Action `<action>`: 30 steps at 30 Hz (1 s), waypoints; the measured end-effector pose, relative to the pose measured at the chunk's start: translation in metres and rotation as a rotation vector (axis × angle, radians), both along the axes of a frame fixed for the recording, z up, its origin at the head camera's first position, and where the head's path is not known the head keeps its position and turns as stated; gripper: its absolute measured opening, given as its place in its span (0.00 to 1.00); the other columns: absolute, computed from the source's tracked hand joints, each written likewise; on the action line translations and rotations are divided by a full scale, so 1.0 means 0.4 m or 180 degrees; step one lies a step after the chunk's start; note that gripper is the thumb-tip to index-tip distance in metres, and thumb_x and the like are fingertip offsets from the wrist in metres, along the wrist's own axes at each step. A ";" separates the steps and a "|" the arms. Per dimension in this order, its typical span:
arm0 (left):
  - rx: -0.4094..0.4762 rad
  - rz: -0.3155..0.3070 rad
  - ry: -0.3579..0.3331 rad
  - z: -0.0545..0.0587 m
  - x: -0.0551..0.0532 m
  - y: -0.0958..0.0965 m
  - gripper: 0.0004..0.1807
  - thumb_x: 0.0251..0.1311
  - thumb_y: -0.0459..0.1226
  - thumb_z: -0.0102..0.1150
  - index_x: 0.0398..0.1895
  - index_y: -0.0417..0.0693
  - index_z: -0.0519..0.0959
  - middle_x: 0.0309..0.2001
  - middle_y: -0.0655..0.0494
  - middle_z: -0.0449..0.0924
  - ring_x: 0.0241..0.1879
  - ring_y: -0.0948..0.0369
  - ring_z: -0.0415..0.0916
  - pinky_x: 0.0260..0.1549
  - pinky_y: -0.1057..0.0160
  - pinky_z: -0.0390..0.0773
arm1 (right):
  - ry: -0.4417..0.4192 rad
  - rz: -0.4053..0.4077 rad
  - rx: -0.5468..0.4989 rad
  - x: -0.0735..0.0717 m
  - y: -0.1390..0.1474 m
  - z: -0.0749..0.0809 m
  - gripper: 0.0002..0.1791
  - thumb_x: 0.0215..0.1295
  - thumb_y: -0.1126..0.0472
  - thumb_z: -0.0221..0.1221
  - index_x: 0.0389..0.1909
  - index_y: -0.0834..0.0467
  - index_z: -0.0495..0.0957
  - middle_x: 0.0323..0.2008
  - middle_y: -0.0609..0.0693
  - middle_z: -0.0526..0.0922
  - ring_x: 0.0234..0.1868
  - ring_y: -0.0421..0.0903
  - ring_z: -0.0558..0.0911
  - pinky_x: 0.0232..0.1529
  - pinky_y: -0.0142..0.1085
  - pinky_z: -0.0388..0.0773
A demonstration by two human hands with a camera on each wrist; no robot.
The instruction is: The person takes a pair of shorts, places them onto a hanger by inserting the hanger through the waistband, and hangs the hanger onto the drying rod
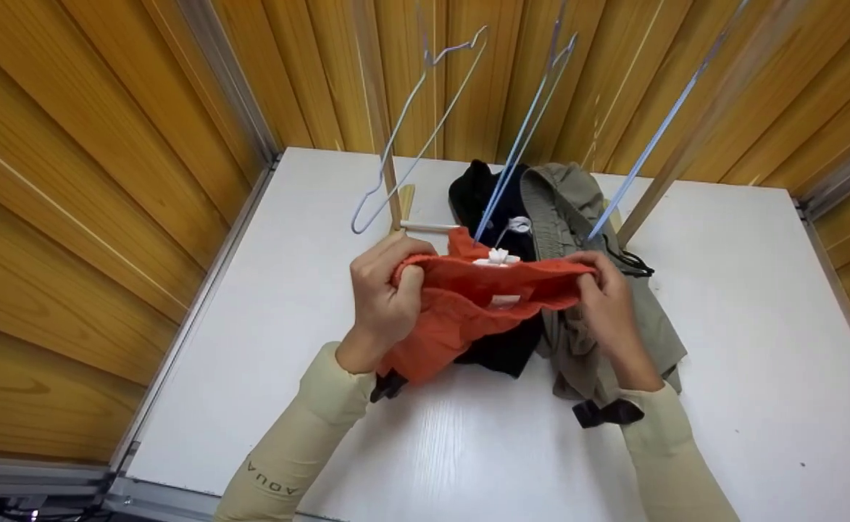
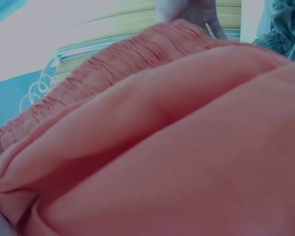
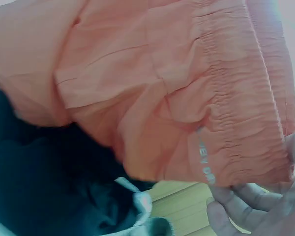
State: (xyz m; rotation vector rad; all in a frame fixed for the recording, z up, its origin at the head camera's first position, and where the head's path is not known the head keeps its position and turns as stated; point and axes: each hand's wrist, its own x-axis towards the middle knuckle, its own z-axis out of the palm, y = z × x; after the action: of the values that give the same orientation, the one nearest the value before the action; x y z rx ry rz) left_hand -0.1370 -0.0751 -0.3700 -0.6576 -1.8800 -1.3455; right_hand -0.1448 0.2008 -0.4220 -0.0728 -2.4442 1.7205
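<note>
Both hands hold a pair of orange shorts by the elastic waistband, spread sideways above the table. At the left end of the waistband, my left hand grips the cloth with curled fingers and thumb. My right hand pinches the other end between thumb and fingers. A white drawstring knot shows at the middle of the band, with a pale label inside. Orange cloth fills most of the left wrist view. In the right wrist view, the gathered waistband runs down to my right fingers.
Behind the shorts lie a black garment and grey-green shorts on the white table. A wire hanger and a second hanger hang over the table, with a blue one at right. Wooden posts stand behind.
</note>
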 end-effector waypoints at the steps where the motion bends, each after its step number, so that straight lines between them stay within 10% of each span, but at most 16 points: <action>1: 0.0020 -0.0003 -0.0025 0.001 -0.001 -0.002 0.13 0.51 0.28 0.42 0.25 0.39 0.81 0.24 0.48 0.79 0.22 0.60 0.70 0.21 0.67 0.74 | 0.0030 0.0002 0.0032 0.002 0.006 0.010 0.16 0.69 0.68 0.42 0.49 0.64 0.77 0.37 0.38 0.79 0.34 0.35 0.80 0.33 0.26 0.79; 21: 0.0100 -0.0024 -0.0386 0.010 -0.011 -0.013 0.15 0.53 0.28 0.40 0.27 0.38 0.81 0.27 0.47 0.81 0.24 0.59 0.75 0.25 0.65 0.78 | 0.0169 0.0474 0.0101 0.086 0.103 0.176 0.14 0.72 0.59 0.52 0.48 0.64 0.78 0.37 0.43 0.83 0.36 0.39 0.83 0.39 0.26 0.81; 30: -0.0106 -0.0078 -0.0619 -0.008 -0.008 -0.012 0.12 0.56 0.30 0.46 0.30 0.40 0.81 0.25 0.49 0.79 0.23 0.62 0.70 0.22 0.68 0.71 | 0.0239 0.0180 -0.0211 0.111 0.088 0.209 0.12 0.70 0.62 0.54 0.41 0.66 0.81 0.27 0.49 0.82 0.25 0.40 0.79 0.32 0.26 0.80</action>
State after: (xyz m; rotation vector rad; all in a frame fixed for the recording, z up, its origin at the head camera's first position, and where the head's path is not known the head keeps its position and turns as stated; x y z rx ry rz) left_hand -0.1401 -0.0798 -0.3733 -0.5856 -2.0580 -1.4405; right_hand -0.1004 0.2360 -0.3383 0.0530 -2.3580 1.7933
